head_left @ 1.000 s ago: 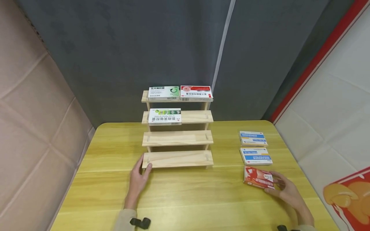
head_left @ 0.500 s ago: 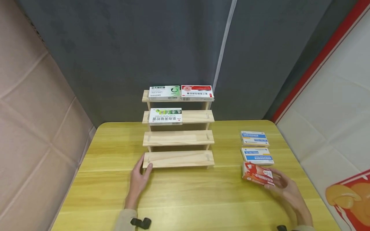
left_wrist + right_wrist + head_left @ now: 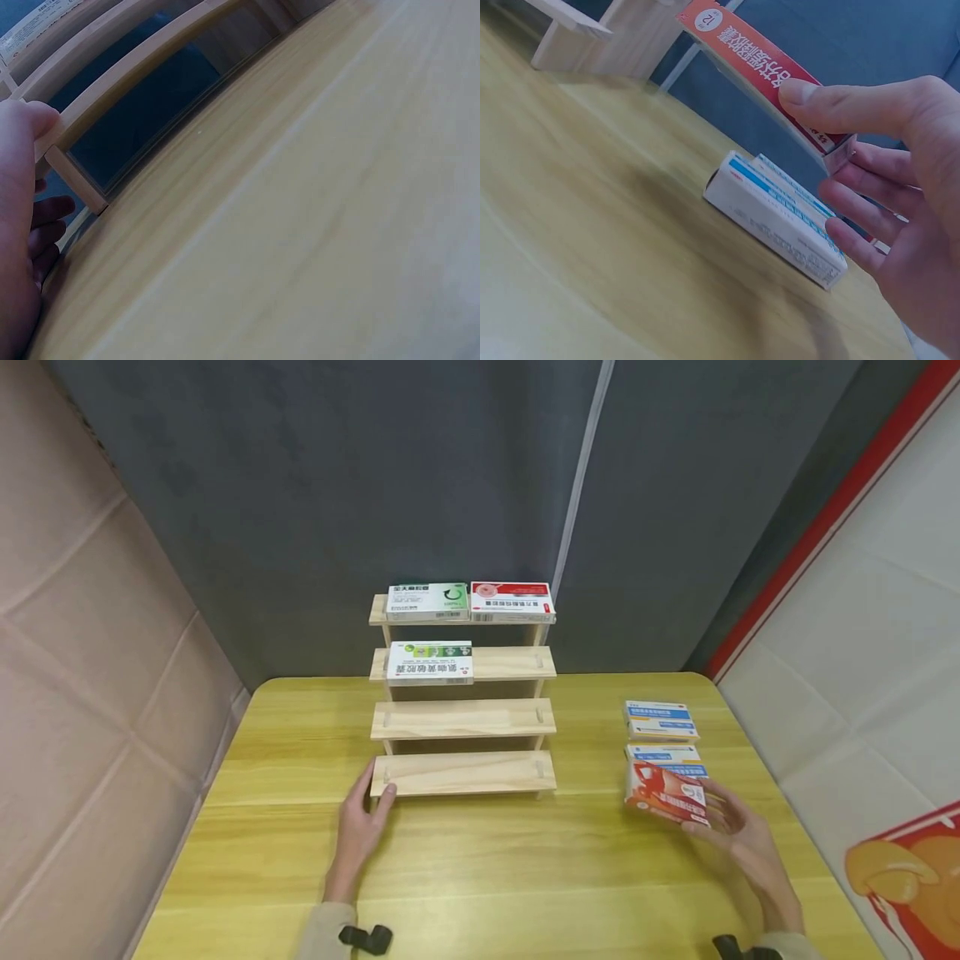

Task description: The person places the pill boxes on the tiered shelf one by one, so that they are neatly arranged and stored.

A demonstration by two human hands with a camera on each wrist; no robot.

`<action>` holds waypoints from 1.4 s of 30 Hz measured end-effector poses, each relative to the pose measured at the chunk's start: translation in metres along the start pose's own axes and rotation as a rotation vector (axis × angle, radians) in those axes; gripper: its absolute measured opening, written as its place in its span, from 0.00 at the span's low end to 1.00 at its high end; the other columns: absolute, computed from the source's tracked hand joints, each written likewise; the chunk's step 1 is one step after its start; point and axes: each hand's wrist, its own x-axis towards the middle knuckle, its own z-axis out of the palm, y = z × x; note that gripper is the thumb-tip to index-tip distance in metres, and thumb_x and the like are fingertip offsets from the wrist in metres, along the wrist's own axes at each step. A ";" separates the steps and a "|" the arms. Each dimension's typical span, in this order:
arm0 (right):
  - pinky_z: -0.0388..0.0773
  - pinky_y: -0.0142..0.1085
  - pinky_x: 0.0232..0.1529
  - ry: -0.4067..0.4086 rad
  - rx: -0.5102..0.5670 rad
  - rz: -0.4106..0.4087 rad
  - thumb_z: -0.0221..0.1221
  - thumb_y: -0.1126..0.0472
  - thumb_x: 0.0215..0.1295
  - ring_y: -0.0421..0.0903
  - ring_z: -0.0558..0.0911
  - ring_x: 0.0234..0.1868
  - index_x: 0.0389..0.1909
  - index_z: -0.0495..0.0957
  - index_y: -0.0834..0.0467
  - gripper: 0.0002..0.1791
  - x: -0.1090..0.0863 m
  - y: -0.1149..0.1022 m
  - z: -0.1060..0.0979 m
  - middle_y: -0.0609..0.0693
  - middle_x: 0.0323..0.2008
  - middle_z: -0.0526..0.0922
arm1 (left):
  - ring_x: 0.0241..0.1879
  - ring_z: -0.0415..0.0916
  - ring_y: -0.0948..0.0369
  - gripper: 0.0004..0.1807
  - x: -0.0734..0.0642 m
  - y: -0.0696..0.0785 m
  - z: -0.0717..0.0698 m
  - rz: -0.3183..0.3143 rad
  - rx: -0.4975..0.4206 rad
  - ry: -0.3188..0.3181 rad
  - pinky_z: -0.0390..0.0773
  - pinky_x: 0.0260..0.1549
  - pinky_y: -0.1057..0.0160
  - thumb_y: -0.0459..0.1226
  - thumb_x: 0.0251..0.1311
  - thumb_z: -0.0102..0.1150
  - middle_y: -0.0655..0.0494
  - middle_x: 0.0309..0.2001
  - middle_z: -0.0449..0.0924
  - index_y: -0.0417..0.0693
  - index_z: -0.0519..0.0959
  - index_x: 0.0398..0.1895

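In the head view my right hand (image 3: pixel 747 845) holds a red medicine box (image 3: pixel 666 793) by its right end, raised off the table. The right wrist view shows the thumb (image 3: pixel 832 107) on the box's face and fingers on its other side. Behind it, partly covered in the head view, lies a blue-and-white medicine box (image 3: pixel 660 754); a similar blue-and-white box (image 3: pixel 662 720) lies farther back. My left hand (image 3: pixel 357 827) grips the left end of the lowest board of a stepped wooden display rack (image 3: pixel 465 774), thumb over the board's front edge.
On the rack's top step sit a green-and-white box (image 3: pixel 426 602) and a red-and-white box (image 3: pixel 512 602). A white box with a green band (image 3: pixel 430 662) lies on the step below, at the left. A dark grey partition (image 3: pixel 337 527) stands behind the table (image 3: pixel 480 877).
My right hand has lifted the red medicine box off the table and moved it slightly away from me, so it now overlaps the nearer blue-and-white box. My left hand stays on the rack.
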 end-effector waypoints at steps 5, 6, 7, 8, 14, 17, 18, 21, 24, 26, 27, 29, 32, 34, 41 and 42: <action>0.73 0.14 0.51 0.019 0.020 -0.027 0.68 0.68 0.63 0.20 0.75 0.53 0.77 0.58 0.62 0.43 0.004 -0.007 0.003 0.21 0.54 0.74 | 0.75 0.59 0.40 0.35 0.000 -0.001 0.001 -0.004 0.006 0.009 0.57 0.77 0.40 0.45 0.71 0.59 0.39 0.75 0.62 0.44 0.61 0.77; 0.73 0.14 0.51 0.021 0.034 -0.031 0.68 0.68 0.63 0.21 0.76 0.53 0.76 0.59 0.62 0.43 0.005 -0.008 0.004 0.21 0.54 0.74 | 0.75 0.59 0.40 0.35 0.000 -0.001 0.001 -0.004 0.007 0.011 0.57 0.77 0.41 0.44 0.71 0.59 0.39 0.75 0.63 0.44 0.62 0.77; 0.74 0.15 0.51 0.023 0.054 -0.034 0.68 0.69 0.62 0.21 0.76 0.53 0.76 0.59 0.63 0.43 0.006 -0.009 0.004 0.22 0.54 0.75 | 0.75 0.59 0.40 0.35 0.001 -0.001 0.001 -0.002 0.007 0.014 0.57 0.77 0.40 0.44 0.71 0.59 0.39 0.75 0.63 0.43 0.62 0.77; 0.75 0.15 0.51 0.026 0.076 -0.037 0.68 0.70 0.62 0.21 0.77 0.53 0.76 0.59 0.63 0.43 0.006 -0.010 0.005 0.22 0.54 0.75 | 0.75 0.59 0.40 0.35 0.001 -0.001 0.001 -0.002 0.008 0.016 0.58 0.76 0.40 0.44 0.71 0.59 0.39 0.75 0.63 0.43 0.62 0.77; 0.75 0.15 0.51 0.052 0.106 -0.062 0.68 0.71 0.61 0.23 0.77 0.53 0.75 0.61 0.64 0.42 0.013 -0.018 0.013 0.23 0.54 0.75 | 0.75 0.60 0.40 0.35 0.001 0.000 0.002 -0.015 0.002 0.015 0.57 0.77 0.40 0.45 0.71 0.59 0.40 0.75 0.63 0.44 0.62 0.77; 0.74 0.14 0.51 0.066 0.055 -0.065 0.69 0.69 0.62 0.22 0.75 0.54 0.75 0.61 0.63 0.42 0.017 -0.024 0.017 0.23 0.55 0.74 | 0.75 0.59 0.40 0.35 0.001 0.001 0.002 -0.020 -0.001 0.009 0.57 0.77 0.40 0.45 0.71 0.59 0.41 0.75 0.63 0.44 0.61 0.77; 0.73 0.14 0.52 0.071 0.039 -0.067 0.69 0.68 0.62 0.21 0.75 0.54 0.75 0.61 0.63 0.42 0.018 -0.026 0.019 0.23 0.55 0.73 | 0.75 0.59 0.41 0.35 0.001 0.001 0.002 -0.022 0.000 0.007 0.56 0.77 0.41 0.46 0.72 0.59 0.41 0.76 0.63 0.45 0.61 0.77; 0.72 0.13 0.54 0.081 0.036 -0.085 0.69 0.67 0.63 0.21 0.74 0.56 0.75 0.62 0.62 0.41 0.022 -0.031 0.024 0.25 0.58 0.71 | 0.76 0.59 0.41 0.36 0.001 0.001 0.002 -0.028 0.000 0.000 0.56 0.77 0.41 0.46 0.72 0.58 0.42 0.76 0.62 0.45 0.61 0.78; 0.71 0.13 0.56 0.089 0.090 -0.120 0.68 0.70 0.62 0.24 0.75 0.57 0.74 0.63 0.64 0.40 0.026 -0.036 0.029 0.29 0.60 0.73 | 0.76 0.58 0.41 0.36 0.001 0.002 0.002 -0.029 -0.002 -0.004 0.56 0.78 0.41 0.46 0.72 0.58 0.42 0.76 0.62 0.46 0.61 0.78; 0.70 0.13 0.58 0.089 0.122 -0.145 0.68 0.72 0.61 0.25 0.75 0.58 0.73 0.64 0.65 0.39 0.029 -0.038 0.032 0.32 0.60 0.73 | 0.76 0.58 0.41 0.36 0.001 0.002 0.001 -0.027 -0.005 -0.004 0.56 0.77 0.41 0.46 0.72 0.58 0.42 0.76 0.62 0.45 0.61 0.78; 0.70 0.13 0.58 0.089 0.135 -0.153 0.68 0.72 0.61 0.26 0.76 0.58 0.73 0.64 0.65 0.39 0.030 -0.040 0.034 0.32 0.60 0.74 | 0.76 0.58 0.41 0.36 0.001 0.001 0.001 -0.026 -0.006 -0.004 0.56 0.77 0.41 0.46 0.72 0.58 0.42 0.76 0.62 0.45 0.61 0.78; 0.69 0.13 0.59 0.089 0.157 -0.159 0.68 0.72 0.61 0.27 0.76 0.58 0.72 0.65 0.64 0.38 0.033 -0.043 0.036 0.34 0.61 0.74 | 0.76 0.58 0.41 0.36 0.000 0.001 0.001 -0.024 -0.009 -0.002 0.56 0.77 0.41 0.45 0.72 0.59 0.42 0.76 0.62 0.44 0.61 0.77; 0.69 0.13 0.59 0.093 0.183 -0.153 0.68 0.72 0.61 0.27 0.76 0.58 0.72 0.66 0.63 0.38 0.036 -0.048 0.040 0.35 0.61 0.74 | 0.76 0.59 0.41 0.36 0.000 0.001 0.001 -0.021 -0.009 0.000 0.57 0.77 0.41 0.46 0.72 0.58 0.42 0.76 0.62 0.44 0.61 0.77; 0.69 0.13 0.59 0.098 0.187 -0.150 0.68 0.71 0.61 0.28 0.76 0.58 0.72 0.66 0.63 0.38 0.039 -0.051 0.042 0.36 0.61 0.74 | 0.76 0.59 0.42 0.35 0.000 0.001 0.001 -0.019 -0.008 0.003 0.56 0.78 0.42 0.46 0.72 0.58 0.42 0.76 0.63 0.45 0.61 0.77; 0.71 0.14 0.60 0.111 0.215 -0.188 0.68 0.73 0.60 0.29 0.77 0.58 0.71 0.67 0.65 0.38 0.048 -0.061 0.048 0.37 0.62 0.75 | 0.75 0.60 0.41 0.35 0.000 0.000 0.001 -0.012 -0.002 0.007 0.57 0.77 0.41 0.46 0.72 0.58 0.42 0.75 0.63 0.46 0.62 0.77; 0.70 0.14 0.60 0.112 0.222 -0.199 0.68 0.74 0.59 0.29 0.77 0.59 0.71 0.67 0.66 0.38 0.049 -0.062 0.049 0.37 0.62 0.75 | 0.75 0.60 0.41 0.35 0.000 0.000 0.001 -0.010 -0.003 0.008 0.57 0.77 0.41 0.46 0.72 0.58 0.42 0.75 0.63 0.45 0.62 0.77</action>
